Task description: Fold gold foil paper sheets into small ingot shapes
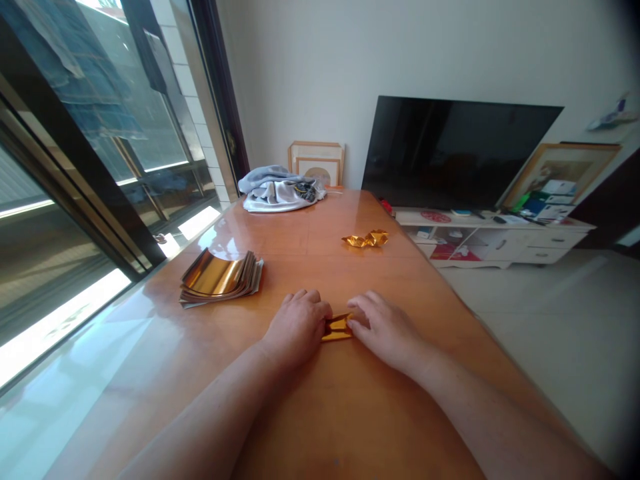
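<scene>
On the table (345,420), glossy gold foil (338,327), narrowly folded, left hand (300,323) and right hand (384,328) pinching its ends

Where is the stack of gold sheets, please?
In the head view's left half, the stack of gold sheets lies on the table, beyond and left of the left hand.

I see the bare left hand (300,325) gripping the left end of a narrow folded strip of shiny gold foil (338,328) on the glossy brown wooden table (350,413). The bare right hand (384,330) has its fingers at the strip's other end; I can't tell whether they pinch it. Farther left I have a curled stack of gold foil sheets (220,277), and beyond the right hand, a narrow-waisted gold foil piece (377,239). A pale grey-blue cloth heap (280,192) sits at the table's far end.
</scene>
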The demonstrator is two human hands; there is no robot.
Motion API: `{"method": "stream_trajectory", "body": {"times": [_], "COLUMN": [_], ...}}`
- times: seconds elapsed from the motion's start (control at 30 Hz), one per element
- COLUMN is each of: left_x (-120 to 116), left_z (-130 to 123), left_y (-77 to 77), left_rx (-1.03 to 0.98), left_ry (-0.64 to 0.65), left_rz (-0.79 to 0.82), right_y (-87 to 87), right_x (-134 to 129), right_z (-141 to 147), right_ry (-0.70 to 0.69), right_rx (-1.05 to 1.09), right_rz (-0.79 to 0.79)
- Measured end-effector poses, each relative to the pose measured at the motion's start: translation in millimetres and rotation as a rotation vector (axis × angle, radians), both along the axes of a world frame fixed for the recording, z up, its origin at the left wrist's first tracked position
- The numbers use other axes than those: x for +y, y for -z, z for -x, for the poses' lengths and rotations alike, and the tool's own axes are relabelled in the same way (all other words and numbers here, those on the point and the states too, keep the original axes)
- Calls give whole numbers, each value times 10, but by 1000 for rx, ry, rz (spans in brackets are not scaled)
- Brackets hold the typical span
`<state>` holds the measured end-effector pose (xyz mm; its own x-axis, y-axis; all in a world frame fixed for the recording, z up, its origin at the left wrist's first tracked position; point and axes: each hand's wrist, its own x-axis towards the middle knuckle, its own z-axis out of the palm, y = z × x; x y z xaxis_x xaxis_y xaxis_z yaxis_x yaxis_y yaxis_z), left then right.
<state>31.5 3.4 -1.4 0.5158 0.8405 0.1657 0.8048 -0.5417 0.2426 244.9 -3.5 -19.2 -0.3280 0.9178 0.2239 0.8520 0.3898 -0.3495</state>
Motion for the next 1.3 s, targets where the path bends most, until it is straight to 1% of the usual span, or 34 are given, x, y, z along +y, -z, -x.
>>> {"method": "stream_trajectory", "body": {"times": [0.13,0.27,0.4,0.53,0.87,1.0,1.1,1.3], "left_x": [9,34,44,33,26,24,20,28], "left_z": [6,73,159,185,199,197,208,271], "left_y": [8,10,-14,-44,-49,-52,-67,-96], "left_rx": [-4,-24,-10,26,52,38,33,52], "left_ry": [-30,-41,-57,-75,-36,-28,1,57], "left_rz": [16,44,48,58,33,31,47,99], "right_y": [-48,-88,-87,-77,-74,-67,-67,-57], "right_x": [-19,-40,-42,-26,11,29,33,38], "right_z": [-4,1,-3,-4,-18,-21,-25,-50], "right_ry": [-45,-44,-54,-79,-201,-201,-193,-233], "right_rx": [-31,-56,-70,-66,-48,-35,-32,-73], "right_rz": [20,19,6,-8,-9,2,1,-9]}}
